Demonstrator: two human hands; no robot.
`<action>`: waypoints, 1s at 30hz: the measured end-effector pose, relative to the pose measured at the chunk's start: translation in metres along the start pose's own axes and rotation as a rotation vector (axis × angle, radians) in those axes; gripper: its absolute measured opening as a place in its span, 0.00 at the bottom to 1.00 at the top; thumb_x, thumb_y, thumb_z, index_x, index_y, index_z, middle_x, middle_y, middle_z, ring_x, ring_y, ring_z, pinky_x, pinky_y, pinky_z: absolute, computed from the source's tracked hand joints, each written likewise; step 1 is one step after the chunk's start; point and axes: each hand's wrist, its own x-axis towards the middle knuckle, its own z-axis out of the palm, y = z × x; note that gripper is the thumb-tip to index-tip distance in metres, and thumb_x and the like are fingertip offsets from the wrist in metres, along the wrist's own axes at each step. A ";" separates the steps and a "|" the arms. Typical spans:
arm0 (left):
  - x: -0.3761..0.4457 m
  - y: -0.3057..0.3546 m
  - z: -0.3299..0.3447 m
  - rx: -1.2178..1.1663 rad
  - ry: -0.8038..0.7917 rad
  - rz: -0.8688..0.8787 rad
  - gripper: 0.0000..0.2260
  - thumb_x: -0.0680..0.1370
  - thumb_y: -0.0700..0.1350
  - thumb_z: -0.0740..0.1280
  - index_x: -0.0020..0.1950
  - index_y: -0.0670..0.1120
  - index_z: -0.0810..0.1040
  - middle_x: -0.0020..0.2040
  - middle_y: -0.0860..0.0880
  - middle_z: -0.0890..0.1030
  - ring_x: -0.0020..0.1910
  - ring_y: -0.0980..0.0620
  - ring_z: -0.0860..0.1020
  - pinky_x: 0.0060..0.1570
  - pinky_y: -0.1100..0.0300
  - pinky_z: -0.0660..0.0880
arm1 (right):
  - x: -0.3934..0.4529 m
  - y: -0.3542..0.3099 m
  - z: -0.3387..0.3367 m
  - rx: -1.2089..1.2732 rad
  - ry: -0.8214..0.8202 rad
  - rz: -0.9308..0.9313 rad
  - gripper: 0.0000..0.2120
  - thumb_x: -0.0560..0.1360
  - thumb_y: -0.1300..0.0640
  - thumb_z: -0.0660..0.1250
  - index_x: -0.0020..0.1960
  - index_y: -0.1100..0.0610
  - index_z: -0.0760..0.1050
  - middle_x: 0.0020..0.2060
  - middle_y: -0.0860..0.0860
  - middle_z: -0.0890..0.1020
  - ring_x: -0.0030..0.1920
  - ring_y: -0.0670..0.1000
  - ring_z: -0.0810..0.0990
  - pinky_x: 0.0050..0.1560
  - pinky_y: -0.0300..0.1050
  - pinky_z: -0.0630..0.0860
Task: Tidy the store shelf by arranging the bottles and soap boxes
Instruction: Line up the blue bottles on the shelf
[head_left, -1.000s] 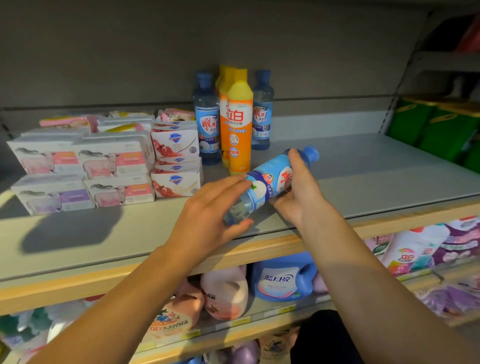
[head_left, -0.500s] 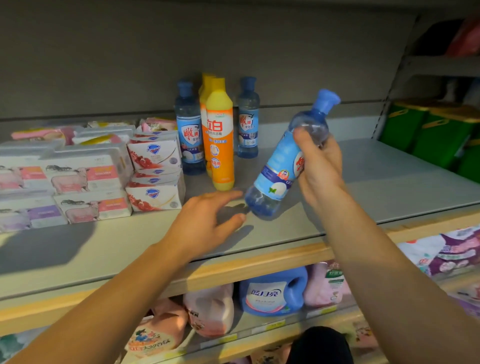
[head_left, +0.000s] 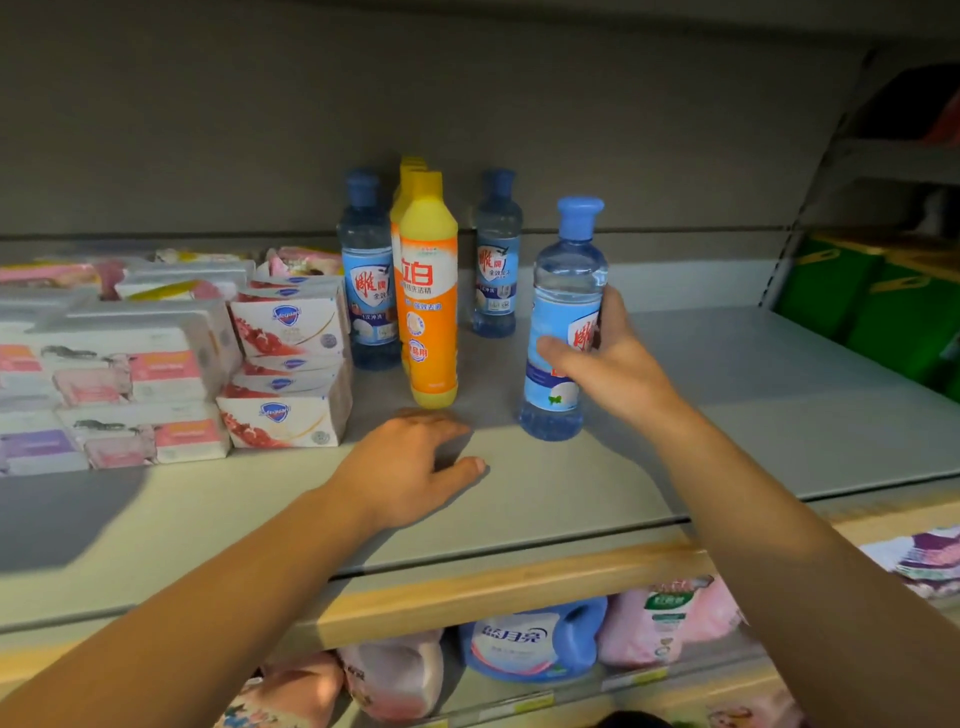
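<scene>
A grey store shelf (head_left: 727, 415) with a pale wooden front edge carries stacked soap boxes (head_left: 285, 374) on its left. Near the middle stand orange dish-soap bottles (head_left: 428, 306), flanked by two clear blue-capped bottles (head_left: 366, 280). A third blue-capped bottle (head_left: 563, 322) stands upright further front, to their right. A left hand (head_left: 415, 462) rests on the shelf.

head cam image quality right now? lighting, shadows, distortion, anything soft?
Head view: dim, warm light, with a hard dark shadow falling on the shelf at the lower left. Wide-angle bend curves the shelf edge and tilts the uprights at right. Frame corners are vignetted. The soap boxes at the left edge look soft; the blue bottle gripped by the right hand is sharp, its label readable. Left hand is slightly blurred.
</scene>
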 end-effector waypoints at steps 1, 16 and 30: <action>0.000 -0.001 0.001 0.000 0.001 0.000 0.24 0.76 0.64 0.63 0.65 0.51 0.77 0.62 0.53 0.80 0.62 0.52 0.75 0.61 0.55 0.73 | -0.008 0.009 -0.001 -0.065 -0.017 -0.001 0.32 0.71 0.59 0.74 0.68 0.47 0.62 0.52 0.38 0.78 0.48 0.35 0.81 0.42 0.29 0.77; -0.001 0.002 0.003 0.007 0.025 -0.027 0.25 0.75 0.66 0.59 0.61 0.52 0.79 0.59 0.53 0.81 0.61 0.52 0.75 0.60 0.55 0.73 | 0.045 0.062 0.025 -0.417 -0.012 0.092 0.22 0.76 0.61 0.68 0.67 0.57 0.66 0.60 0.53 0.79 0.57 0.56 0.80 0.57 0.46 0.74; 0.001 0.001 0.003 0.029 0.048 -0.013 0.23 0.76 0.64 0.60 0.65 0.54 0.77 0.63 0.56 0.79 0.64 0.54 0.72 0.64 0.58 0.69 | 0.117 0.086 0.061 -0.409 0.057 0.080 0.23 0.77 0.60 0.67 0.69 0.58 0.64 0.65 0.56 0.77 0.62 0.58 0.76 0.53 0.42 0.68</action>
